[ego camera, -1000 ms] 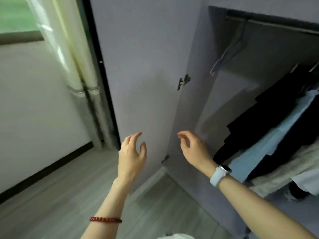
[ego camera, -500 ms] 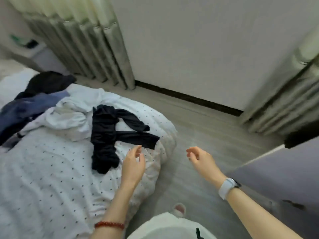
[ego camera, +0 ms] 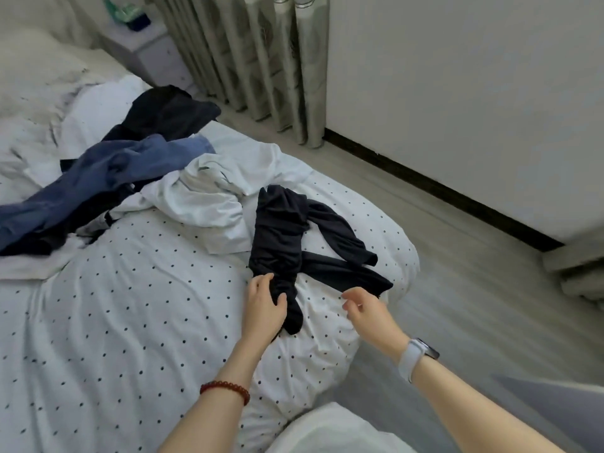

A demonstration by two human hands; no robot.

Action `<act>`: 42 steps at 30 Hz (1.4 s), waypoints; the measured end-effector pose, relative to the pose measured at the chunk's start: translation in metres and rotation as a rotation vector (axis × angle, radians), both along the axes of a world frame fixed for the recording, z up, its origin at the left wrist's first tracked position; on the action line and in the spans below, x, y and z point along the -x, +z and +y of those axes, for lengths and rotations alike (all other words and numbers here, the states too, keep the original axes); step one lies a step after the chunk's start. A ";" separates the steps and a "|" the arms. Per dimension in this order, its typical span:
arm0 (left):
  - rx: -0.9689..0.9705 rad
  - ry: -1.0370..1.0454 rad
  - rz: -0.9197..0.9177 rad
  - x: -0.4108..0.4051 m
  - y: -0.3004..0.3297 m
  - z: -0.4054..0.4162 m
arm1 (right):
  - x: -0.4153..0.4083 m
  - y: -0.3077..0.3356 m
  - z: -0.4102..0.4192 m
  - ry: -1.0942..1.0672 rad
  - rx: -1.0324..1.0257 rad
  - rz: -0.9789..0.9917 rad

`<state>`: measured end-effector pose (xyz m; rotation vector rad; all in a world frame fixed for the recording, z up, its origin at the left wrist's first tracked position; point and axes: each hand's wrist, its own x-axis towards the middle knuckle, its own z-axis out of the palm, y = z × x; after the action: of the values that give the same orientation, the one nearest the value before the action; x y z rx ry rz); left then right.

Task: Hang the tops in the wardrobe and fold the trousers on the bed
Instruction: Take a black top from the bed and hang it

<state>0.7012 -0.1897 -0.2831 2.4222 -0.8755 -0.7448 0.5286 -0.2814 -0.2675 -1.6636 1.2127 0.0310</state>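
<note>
A black garment (ego camera: 281,237) with long narrow limbs lies spread near the corner of the dotted white bed (ego camera: 130,305). My left hand (ego camera: 264,308) has its thumb and fingers round the garment's narrow lower end. Just right of it, my right hand (ego camera: 369,312) hovers by the tip of another black limb, fingers loosely curled and holding nothing. Further back on the bed a white garment (ego camera: 202,197), a blue garment (ego camera: 98,178) and a dark garment (ego camera: 166,112) lie in a loose heap.
Grey floor (ego camera: 457,273) runs along the right of the bed to a white wall. Curtains (ego camera: 261,60) hang at the back, beside a nightstand (ego camera: 143,44). A grey wardrobe door edge (ego camera: 555,407) shows at the lower right.
The view swung from the wardrobe to the bed. Both hands came down to the black garment, and my left hand has taken hold of its lower end.
</note>
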 end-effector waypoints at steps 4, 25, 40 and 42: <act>-0.159 -0.173 -0.176 -0.029 -0.027 -0.044 | -0.038 -0.017 -0.017 -0.045 -0.039 0.024; 0.680 0.104 0.446 -0.076 0.103 -0.127 | -0.090 0.069 -0.090 -0.084 0.183 -0.405; 0.166 -0.687 -0.146 -0.048 0.132 -0.141 | 0.051 0.151 -0.131 -0.617 0.605 -0.387; 0.262 -0.561 0.108 -0.036 0.131 -0.138 | 0.075 0.147 -0.126 -0.686 0.624 -0.315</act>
<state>0.7373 -0.3278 -0.1518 1.8980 -1.5279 -0.8771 0.4537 -0.4069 -0.1201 -1.5743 1.5698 -1.0848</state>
